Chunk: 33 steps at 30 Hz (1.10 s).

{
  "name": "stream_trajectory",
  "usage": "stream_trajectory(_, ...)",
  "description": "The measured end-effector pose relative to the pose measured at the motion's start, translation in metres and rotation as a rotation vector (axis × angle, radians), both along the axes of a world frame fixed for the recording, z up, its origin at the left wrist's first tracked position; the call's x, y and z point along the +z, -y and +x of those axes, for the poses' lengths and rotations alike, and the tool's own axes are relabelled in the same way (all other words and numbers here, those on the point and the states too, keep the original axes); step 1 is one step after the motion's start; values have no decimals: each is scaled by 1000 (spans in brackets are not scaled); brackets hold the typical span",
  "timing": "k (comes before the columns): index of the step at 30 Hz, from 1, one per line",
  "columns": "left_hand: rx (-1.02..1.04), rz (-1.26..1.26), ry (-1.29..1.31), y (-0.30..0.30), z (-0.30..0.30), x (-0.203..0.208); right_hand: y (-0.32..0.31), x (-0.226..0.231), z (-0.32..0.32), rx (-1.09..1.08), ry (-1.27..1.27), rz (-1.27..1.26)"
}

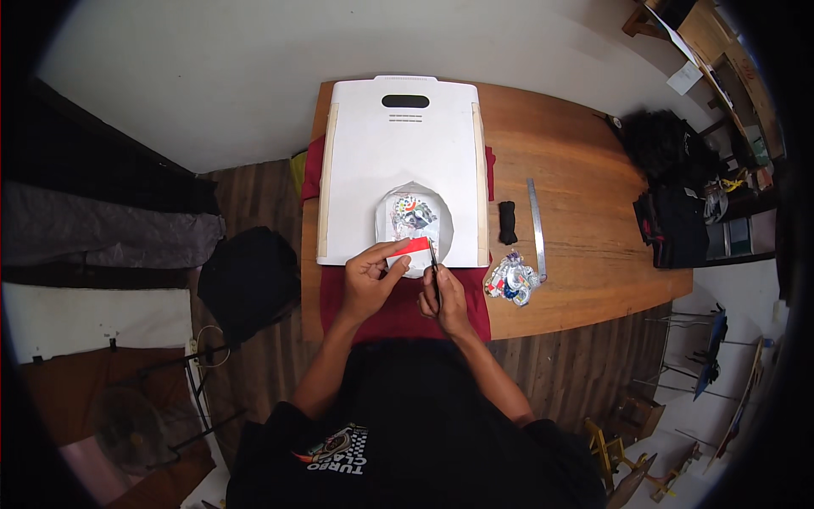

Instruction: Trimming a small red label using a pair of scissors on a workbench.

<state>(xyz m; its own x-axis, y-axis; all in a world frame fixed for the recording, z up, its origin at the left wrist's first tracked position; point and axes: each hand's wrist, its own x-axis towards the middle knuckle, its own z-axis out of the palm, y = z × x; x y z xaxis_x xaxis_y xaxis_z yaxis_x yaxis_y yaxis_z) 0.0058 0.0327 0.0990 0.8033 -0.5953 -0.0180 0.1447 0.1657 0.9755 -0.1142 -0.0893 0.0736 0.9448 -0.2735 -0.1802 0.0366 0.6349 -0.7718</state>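
My left hand (367,273) pinches a small red and white strip (412,248), paper or thin plastic, holding it out flat. In my right hand (449,304) is a pair of dark scissors (437,278), its blades up against the right end of the strip. Both hands are at the near edge of a large white panel-like case (356,178). Just beyond the strip, a round pale dish or liner (446,222) lies on the case. It has small multicoloured cut pieces (413,212) in it.
Right of the case, on the wooden table (585,204), lie a metal ruler (536,222), a black rolled bundle (507,222) and a heap of shiny wrappers (513,280). Dark red cloth (339,301) is under the case. A black bag-like thing (250,284) is at the left.
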Motion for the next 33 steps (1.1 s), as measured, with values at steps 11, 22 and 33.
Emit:
stream_trajectory(11,2,-21,8,1,-2,2,0,-2,-2,6,-4,-3)
stream_trajectory(22,-25,-14,-22,1,-4,5,1,1,0,-6,-16,1)
stream_trajectory(33,-60,-24,-4,-1,-5,1,1,-2,1,-14,-15,-17)
